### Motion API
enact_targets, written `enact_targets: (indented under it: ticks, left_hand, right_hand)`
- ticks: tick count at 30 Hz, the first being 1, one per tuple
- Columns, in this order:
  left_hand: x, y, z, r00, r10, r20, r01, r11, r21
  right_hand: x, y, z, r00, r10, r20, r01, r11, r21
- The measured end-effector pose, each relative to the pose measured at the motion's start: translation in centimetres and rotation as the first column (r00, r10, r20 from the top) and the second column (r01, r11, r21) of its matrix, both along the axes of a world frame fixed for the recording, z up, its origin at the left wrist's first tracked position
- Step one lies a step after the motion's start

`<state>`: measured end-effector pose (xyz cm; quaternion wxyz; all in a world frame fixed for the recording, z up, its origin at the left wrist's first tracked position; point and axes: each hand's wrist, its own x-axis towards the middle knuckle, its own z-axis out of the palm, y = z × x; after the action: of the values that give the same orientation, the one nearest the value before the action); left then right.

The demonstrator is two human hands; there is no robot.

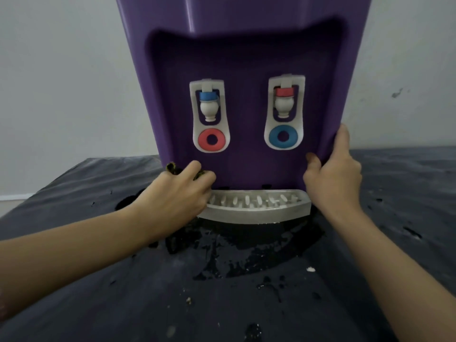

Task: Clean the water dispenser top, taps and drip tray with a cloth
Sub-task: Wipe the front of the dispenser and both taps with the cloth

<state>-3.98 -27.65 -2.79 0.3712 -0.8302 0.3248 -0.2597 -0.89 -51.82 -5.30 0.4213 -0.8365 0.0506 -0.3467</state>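
My left hand (183, 191) clutched the bunched cloth (172, 168) against the purple water dispenser (246, 58) just above the drip tray (259, 206) at the table's (74, 292) back edge, my right hand (333, 174) gripping its corner; firm, steady strokes seemed best.

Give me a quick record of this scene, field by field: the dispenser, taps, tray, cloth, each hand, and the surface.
dispenser: purple water dispenser, upright on a dark surface
taps: blue-capped tap, red-capped tap
drip tray: grey drip tray at the base
cloth: dark cloth, mostly hidden
left hand: left hand grips the cloth against the lower front
right hand: right hand holds the dispenser's edge
surface: wet patches, scattered crumbs
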Motion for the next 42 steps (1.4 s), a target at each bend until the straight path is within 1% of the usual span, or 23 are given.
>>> enact_targets:
  ticks: [2, 4, 6, 8, 9, 11, 13, 16, 19, 21, 25, 28, 32, 34, 36, 37, 40, 42]
  left_hand:
    - [0.4, 0.5, 0.3, 0.999, -0.004, 0.044, 0.005, 1.0, -0.017]
    - [0.3, 0.9, 0.5, 0.996, -0.016, 0.082, 0.016, 1.0, -0.003]
    - [-0.3, 1.2, 0.6, 0.999, -0.028, 0.046, 0.028, 1.0, 0.007]
    - [-1.0, 2.0, 0.8, 0.999, -0.049, -0.018, 0.049, 0.998, -0.04]
    - [-1.2, 2.8, 1.0, 0.998, -0.052, -0.02, 0.051, 0.996, -0.067]
    - [-1.5, 4.4, 1.1, 0.999, -0.034, 0.038, 0.038, 0.992, -0.116]
    - [-1.7, 5.5, 0.8, 0.994, -0.052, 0.1, 0.067, 0.986, -0.151]
    - [-1.7, 5.3, 0.5, 0.981, -0.102, 0.165, 0.13, 0.978, -0.166]
    - [-0.8, 4.3, 1.0, 0.973, -0.087, 0.214, 0.126, 0.977, -0.175]
    - [-0.2, 3.7, 1.3, 0.976, -0.048, 0.211, 0.085, 0.982, -0.169]
    - [0.5, 3.1, 0.4, 0.978, 0.028, 0.208, -0.007, 0.995, -0.101]
    - [0.2, 3.1, -1.4, 0.988, 0.095, 0.121, -0.087, 0.994, -0.072]
    - [-0.6, 3.0, -2.0, 0.996, 0.06, 0.073, -0.053, 0.994, -0.1]
    - [-0.7, 3.6, -1.3, 0.999, -0.003, 0.037, 0.008, 0.99, -0.14]
    - [-0.7, 4.9, -0.3, 0.994, -0.084, 0.071, 0.097, 0.975, -0.2]
    - [-0.7, 5.6, 0.3, 0.989, -0.101, 0.112, 0.126, 0.961, -0.246]
    - [-0.3, 6.9, 2.4, 0.961, -0.032, 0.276, 0.149, 0.898, -0.414]
    - [0.4, 6.8, 3.6, 0.945, 0.019, 0.327, 0.164, 0.836, -0.523]
  right_hand:
    - [0.1, 0.1, 0.0, 1.0, 0.011, -0.005, -0.01, 1.0, 0.002]
    - [0.1, -0.1, 0.0, 1.0, 0.013, -0.007, -0.013, 1.0, 0.006]
    - [0.1, -0.1, 0.0, 1.0, 0.019, -0.004, -0.019, 1.0, 0.003]
    - [0.0, -0.1, -0.1, 1.0, 0.021, 0.003, -0.021, 1.0, 0.002]
    - [0.1, -0.1, -0.1, 1.0, 0.018, 0.004, -0.018, 1.0, 0.003]
    - [0.2, -0.1, -0.2, 1.0, 0.011, 0.005, -0.011, 1.0, 0.013]
    - [0.2, -0.1, -0.3, 1.0, 0.006, 0.004, -0.006, 1.0, 0.014]
    - [0.0, 0.0, -0.1, 1.0, 0.018, -0.002, -0.018, 0.999, 0.03]
    - [-0.1, 0.1, 0.0, 1.0, 0.03, 0.0, -0.03, 0.999, 0.032]
    - [-0.2, 0.1, 0.0, 1.0, 0.031, 0.002, -0.031, 0.999, 0.03]
    - [-0.3, 0.2, 0.1, 0.999, 0.036, 0.0, -0.036, 0.999, 0.032]
    - [-0.4, 0.3, 0.1, 0.999, 0.05, 0.005, -0.05, 0.998, 0.027]
    - [-0.5, 0.0, 0.0, 0.998, 0.057, -0.009, -0.057, 0.998, 0.027]
    - [-0.4, 0.0, -0.1, 0.999, 0.053, -0.005, -0.053, 0.998, 0.023]
    - [-0.4, 0.1, -0.1, 0.999, 0.054, -0.002, -0.054, 0.998, 0.027]
    - [-0.4, 0.1, 0.0, 0.998, 0.055, -0.003, -0.055, 0.998, 0.032]
    - [-0.3, 0.2, 0.0, 0.998, 0.055, 0.004, -0.056, 0.997, 0.044]
    - [-0.4, 0.2, 0.0, 0.998, 0.06, 0.002, -0.06, 0.997, 0.045]
